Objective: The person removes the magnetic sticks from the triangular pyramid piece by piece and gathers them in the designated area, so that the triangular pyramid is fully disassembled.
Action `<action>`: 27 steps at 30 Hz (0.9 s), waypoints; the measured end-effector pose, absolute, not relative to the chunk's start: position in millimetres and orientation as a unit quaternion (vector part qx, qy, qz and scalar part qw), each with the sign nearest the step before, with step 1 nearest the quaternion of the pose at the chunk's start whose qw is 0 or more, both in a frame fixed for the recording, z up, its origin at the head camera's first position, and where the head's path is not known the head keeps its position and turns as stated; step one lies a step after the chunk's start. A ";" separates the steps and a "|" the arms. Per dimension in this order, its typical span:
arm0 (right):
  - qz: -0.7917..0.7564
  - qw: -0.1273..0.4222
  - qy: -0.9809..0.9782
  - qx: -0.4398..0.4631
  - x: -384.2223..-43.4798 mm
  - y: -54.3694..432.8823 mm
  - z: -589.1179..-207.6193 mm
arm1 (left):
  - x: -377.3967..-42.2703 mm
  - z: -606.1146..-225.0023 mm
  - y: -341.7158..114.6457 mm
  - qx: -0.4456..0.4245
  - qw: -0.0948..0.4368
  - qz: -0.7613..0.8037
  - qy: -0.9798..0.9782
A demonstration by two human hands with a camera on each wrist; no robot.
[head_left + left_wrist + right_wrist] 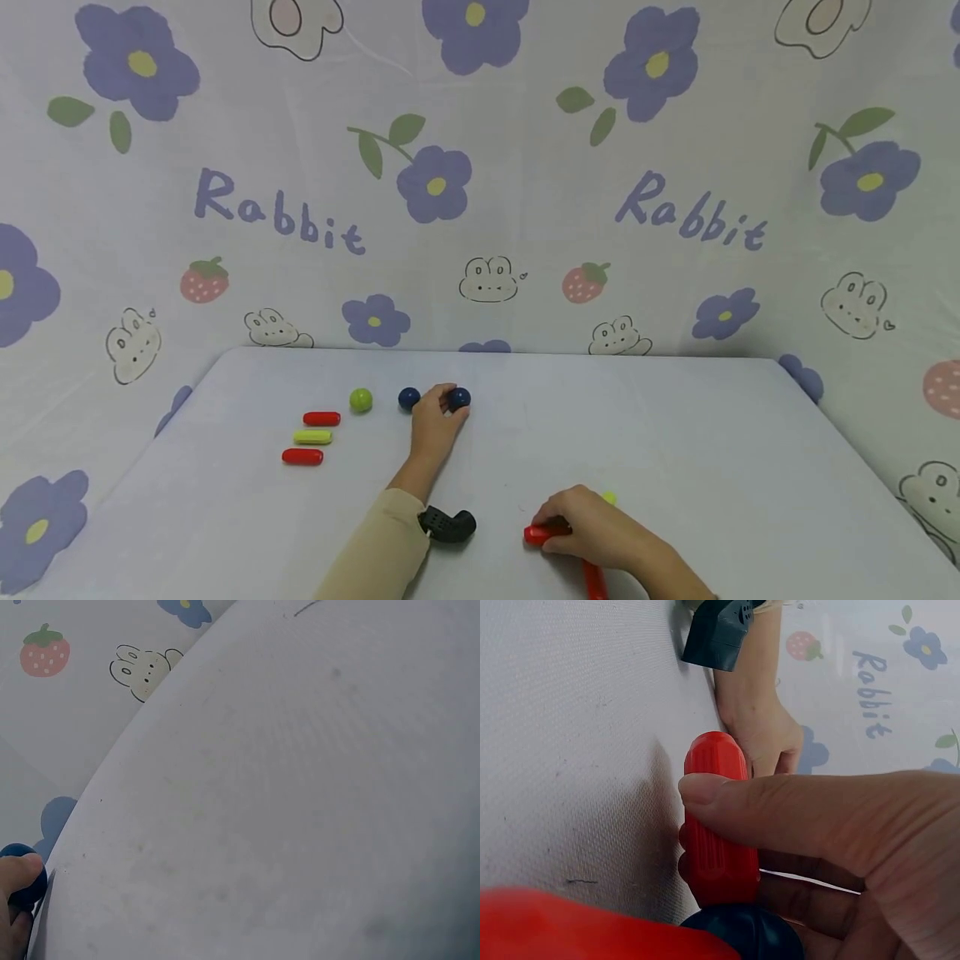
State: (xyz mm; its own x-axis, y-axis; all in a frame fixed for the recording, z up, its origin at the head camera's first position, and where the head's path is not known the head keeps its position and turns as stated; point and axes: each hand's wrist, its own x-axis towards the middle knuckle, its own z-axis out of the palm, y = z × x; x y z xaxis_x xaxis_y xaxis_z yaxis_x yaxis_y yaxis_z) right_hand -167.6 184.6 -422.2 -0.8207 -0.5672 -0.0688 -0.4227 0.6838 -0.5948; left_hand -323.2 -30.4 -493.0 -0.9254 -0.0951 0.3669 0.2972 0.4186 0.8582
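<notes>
At the table's far side my left hand (435, 425) pinches a dark blue ball (460, 398). Just left of that hand sits a second dark blue ball (408, 399). In the left wrist view the held ball (28, 881) shows at the left edge, by the thumb. My right hand (588, 525), at the near side, grips a short ribbed red rod (718, 847) between thumb and fingers. A dark blue ball (742, 930) touches that rod's lower end. Another red rod (595, 579) extends below the hand, and a yellow-green piece (609, 498) peeks out behind it, mostly hidden.
To the left lie a red rod (322, 418), a yellow-green rod (312, 437) and another red rod (302, 457), roughly parallel. A green ball (361, 400) sits near them. A black wrist device (448, 526) juts from the left sleeve. Patterned cloth (487, 208) hangs behind the white table (675, 433).
</notes>
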 end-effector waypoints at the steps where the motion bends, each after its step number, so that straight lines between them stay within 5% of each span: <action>1: -0.290 0.124 0.909 -0.271 -167.2 184.3 -422.2 | -323.4 -493.5 -30.6 -0.063 0.185 -0.534 -0.823; 22: -0.297 0.124 0.909 -0.267 -161.3 178.9 -422.2 | -314.1 -488.7 -33.9 -0.063 0.191 -0.539 -0.818; 27: -0.298 0.125 0.909 -0.264 -159.4 178.8 -421.1 | -311.8 -491.3 -33.5 -0.085 0.243 -0.533 -0.806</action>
